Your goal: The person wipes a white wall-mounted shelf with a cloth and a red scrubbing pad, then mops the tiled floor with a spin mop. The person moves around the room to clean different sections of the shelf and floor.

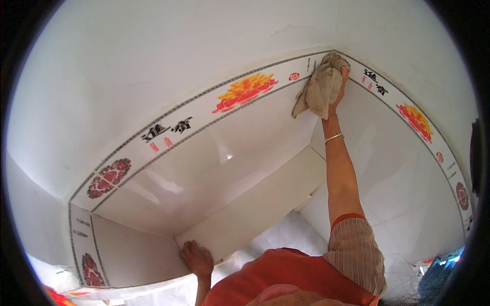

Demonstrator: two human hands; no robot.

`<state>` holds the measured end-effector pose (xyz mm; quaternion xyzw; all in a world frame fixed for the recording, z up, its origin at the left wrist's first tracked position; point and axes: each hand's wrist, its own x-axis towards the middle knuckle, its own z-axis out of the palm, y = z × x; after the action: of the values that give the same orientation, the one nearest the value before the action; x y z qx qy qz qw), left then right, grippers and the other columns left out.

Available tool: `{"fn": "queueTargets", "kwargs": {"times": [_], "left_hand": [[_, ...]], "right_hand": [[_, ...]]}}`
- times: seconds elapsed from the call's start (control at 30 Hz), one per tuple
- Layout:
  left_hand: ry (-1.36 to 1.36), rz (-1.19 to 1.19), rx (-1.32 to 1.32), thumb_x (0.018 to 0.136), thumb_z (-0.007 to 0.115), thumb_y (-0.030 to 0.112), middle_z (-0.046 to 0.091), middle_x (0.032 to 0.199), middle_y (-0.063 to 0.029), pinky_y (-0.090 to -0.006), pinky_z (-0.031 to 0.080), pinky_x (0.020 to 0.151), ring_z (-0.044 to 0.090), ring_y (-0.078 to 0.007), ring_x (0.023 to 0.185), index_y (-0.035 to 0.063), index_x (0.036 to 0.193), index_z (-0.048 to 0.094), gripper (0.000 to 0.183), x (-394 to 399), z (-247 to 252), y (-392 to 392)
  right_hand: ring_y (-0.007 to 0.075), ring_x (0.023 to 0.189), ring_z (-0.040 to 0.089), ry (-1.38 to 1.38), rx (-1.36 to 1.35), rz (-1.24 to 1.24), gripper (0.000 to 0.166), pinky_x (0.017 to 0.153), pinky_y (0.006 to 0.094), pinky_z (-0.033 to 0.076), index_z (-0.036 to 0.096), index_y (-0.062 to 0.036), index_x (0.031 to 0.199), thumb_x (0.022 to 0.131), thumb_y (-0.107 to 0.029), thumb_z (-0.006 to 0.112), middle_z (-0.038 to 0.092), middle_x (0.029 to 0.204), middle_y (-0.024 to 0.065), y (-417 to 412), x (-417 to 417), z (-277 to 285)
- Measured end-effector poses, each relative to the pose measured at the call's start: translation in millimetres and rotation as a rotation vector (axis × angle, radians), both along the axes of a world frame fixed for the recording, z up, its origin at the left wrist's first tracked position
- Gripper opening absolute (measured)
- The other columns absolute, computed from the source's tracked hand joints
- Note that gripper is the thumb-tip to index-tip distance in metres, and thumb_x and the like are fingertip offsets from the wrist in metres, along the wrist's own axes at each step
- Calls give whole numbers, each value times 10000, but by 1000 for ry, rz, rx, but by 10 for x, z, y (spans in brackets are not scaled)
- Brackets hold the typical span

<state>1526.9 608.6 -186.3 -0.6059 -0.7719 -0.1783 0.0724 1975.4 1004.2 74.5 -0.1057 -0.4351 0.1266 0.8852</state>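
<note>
My right hand (343, 86) is raised to the far corner of the walls and grips a greyish-beige cloth (323, 86). The bunched cloth lies against the decorated border tiles (283, 82) in the corner, and its loose end hangs down over the white wall tiles (264, 122). A light bangle circles my right wrist. Lower down at the left, my left hand (196, 258) rests on the left end of a pale ledge (252, 202), with nothing seen in it.
Painted wall (183, 49) rises above the border, with a crack near the corner. The tiled right wall (398, 153) stands close to my right arm. A dark object (476, 157) is at the right edge, and a blue item (436, 277) at the lower right.
</note>
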Motion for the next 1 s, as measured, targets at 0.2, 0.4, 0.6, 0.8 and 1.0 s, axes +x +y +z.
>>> {"fn": "queueTargets", "kwargs": {"times": [0.2, 0.4, 0.6, 0.8, 1.0], "left_hand": [[-57, -17, 102, 808, 603, 182, 486, 1257, -239, -537, 345, 1000, 441, -430, 1152, -9, 1193, 523, 437, 2, 68, 74], [-109, 36, 77, 834, 606, 231, 488, 1286, -232, -523, 340, 1035, 444, -410, 1184, 3, 1207, 549, 441, -86, -62, -58], [-210, -14, 173, 832, 603, 215, 505, 1256, -198, -490, 349, 1044, 449, -382, 1168, 3, 1176, 562, 406, -74, 28, 134], [-172, 37, 190, 827, 598, 216, 521, 1227, -187, -473, 368, 1029, 454, -372, 1160, 11, 1155, 583, 387, -66, -2, 18], [-188, 31, 209, 810, 597, 204, 524, 1207, -201, -479, 372, 1025, 468, -382, 1150, 9, 1152, 582, 394, -138, -148, -85]], "right_hand": [[313, 1128, 517, -159, -315, -137, 397, 1031, 420, 374, 547, -57, 1184, 857, -252, 657, 562, 1190, 129, -519, -991, -450], [389, 1126, 520, -1088, -26, -369, 431, 1046, 449, 349, 604, -12, 1174, 810, -229, 685, 598, 1175, 185, -1509, -2290, -1598], [312, 1291, 444, -1456, -291, 628, 466, 1097, 414, 331, 519, -109, 1345, 894, -200, 596, 529, 1363, 109, -1534, -2367, -2983], [249, 1194, 519, -1731, -349, 430, 460, 1023, 363, 403, 508, -8, 1315, 879, -74, 638, 551, 1286, 116, -2273, -2969, -2023], [206, 1257, 471, -723, -44, 781, 622, 1076, 351, 360, 418, 11, 1394, 841, -84, 686, 457, 1410, 118, -2864, -3928, -402]]}}
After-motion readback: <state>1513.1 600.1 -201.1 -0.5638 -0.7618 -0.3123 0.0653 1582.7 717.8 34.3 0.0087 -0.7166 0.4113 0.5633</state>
